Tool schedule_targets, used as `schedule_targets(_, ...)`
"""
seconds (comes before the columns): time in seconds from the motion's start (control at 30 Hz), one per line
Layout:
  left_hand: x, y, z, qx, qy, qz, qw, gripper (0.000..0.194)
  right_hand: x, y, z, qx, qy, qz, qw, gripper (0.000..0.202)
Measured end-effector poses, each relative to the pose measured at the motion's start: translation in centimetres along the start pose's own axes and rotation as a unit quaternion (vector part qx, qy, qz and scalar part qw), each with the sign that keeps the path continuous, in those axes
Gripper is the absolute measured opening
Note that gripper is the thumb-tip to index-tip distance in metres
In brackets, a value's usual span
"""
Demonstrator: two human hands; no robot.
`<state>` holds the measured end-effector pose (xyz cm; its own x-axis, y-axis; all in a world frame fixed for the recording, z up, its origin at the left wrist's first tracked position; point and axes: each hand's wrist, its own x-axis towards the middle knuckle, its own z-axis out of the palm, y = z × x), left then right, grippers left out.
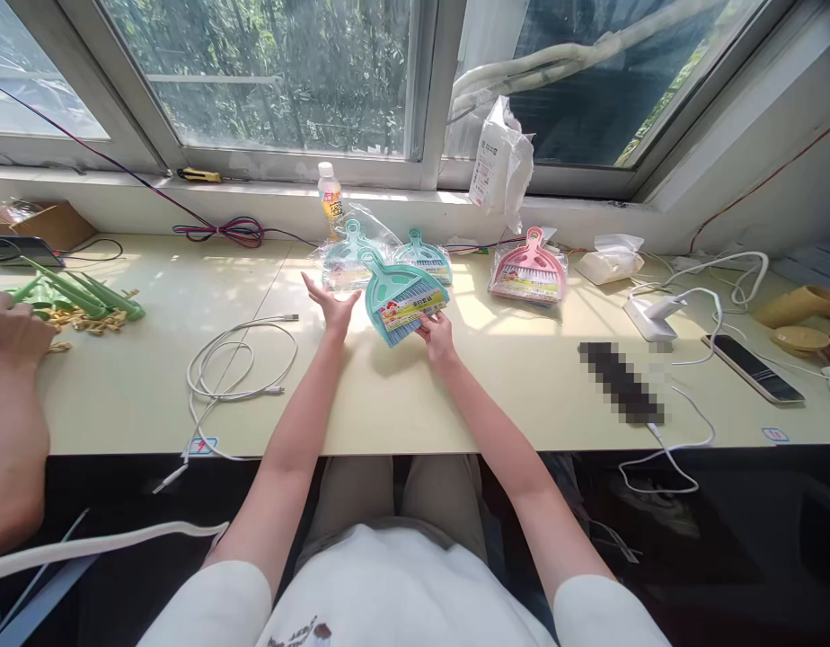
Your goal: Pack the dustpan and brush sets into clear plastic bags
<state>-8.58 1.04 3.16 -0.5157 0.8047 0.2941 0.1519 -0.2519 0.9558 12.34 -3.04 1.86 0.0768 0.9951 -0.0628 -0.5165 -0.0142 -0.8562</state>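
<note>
My right hand (438,339) grips the lower right edge of a green dustpan and brush set (402,301), which is tilted above the table with a printed label across its front. To its left, my left hand (334,310) is raised with the fingers spread, holding nothing. Behind the held set lie a second green dustpan set (351,261) in clear plastic wrap and a third green dustpan set (427,259). A pink dustpan set (528,271), also wrapped, sits farther right.
A coiled white cable (203,382) lies on the table (361,413) at left. Another person's hand (14,332) touches green objects (84,296). A bottle (330,193) stands near the sill. Right are a tissue pack (610,261), power strip (648,319) and phone (755,368).
</note>
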Motion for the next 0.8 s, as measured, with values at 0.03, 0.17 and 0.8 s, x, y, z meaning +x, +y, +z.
schedule_targets(0.03,0.3,-0.4,0.1,-0.063,-0.041,-0.045,0.996,0.127,0.0,0.0,0.1,0.000,-0.004,0.001,1.000,0.030)
schedule_targets(0.17,1.1,-1.3,0.0,-0.199,-0.174,-0.113,0.958,0.112,-0.1,-0.2,0.1,-0.013,-0.011,-0.002,1.000,0.030)
schedule_targets(0.8,-1.9,1.1,0.3,-0.182,-0.373,-0.218,0.883,0.046,-0.5,-2.0,0.1,-0.073,-0.043,-0.047,0.995,0.039)
